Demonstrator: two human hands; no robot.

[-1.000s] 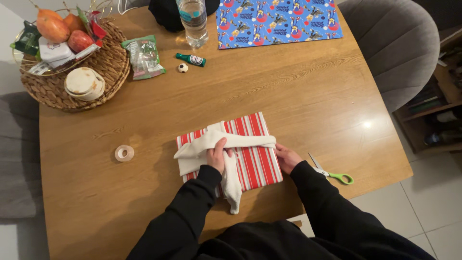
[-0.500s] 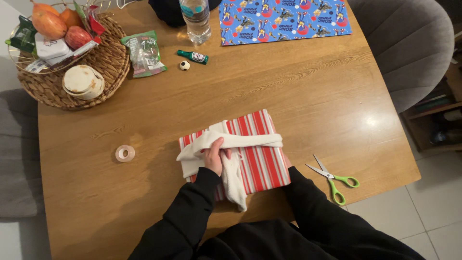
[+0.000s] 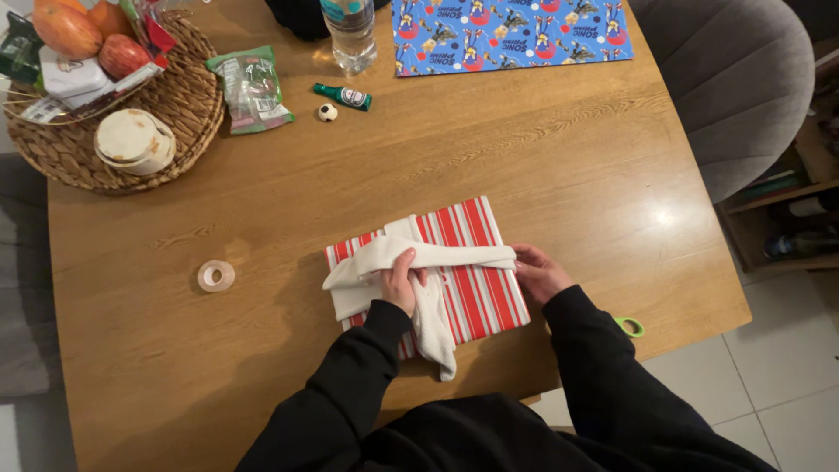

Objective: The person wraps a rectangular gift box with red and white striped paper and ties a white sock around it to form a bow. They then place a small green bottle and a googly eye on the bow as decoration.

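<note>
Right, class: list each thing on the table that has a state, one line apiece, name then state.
Striped box: wrapped, lying flat.
White cloth: draped across the box, one end hanging off its near edge.
Left hand: grip closed on the cloth.
Right hand: open, against the box's right edge.
Water bottle: upright.
Small green bottle: lying down.

The right sleeve hides all of the scissors except one green handle.

A warm-toned wooden table with visible grain catches a bright spot of overhead light near its right edge, with a grey upholstered rounded chair behind it, pale square floor tiles below, and a low wooden shelf at far right.
</note>
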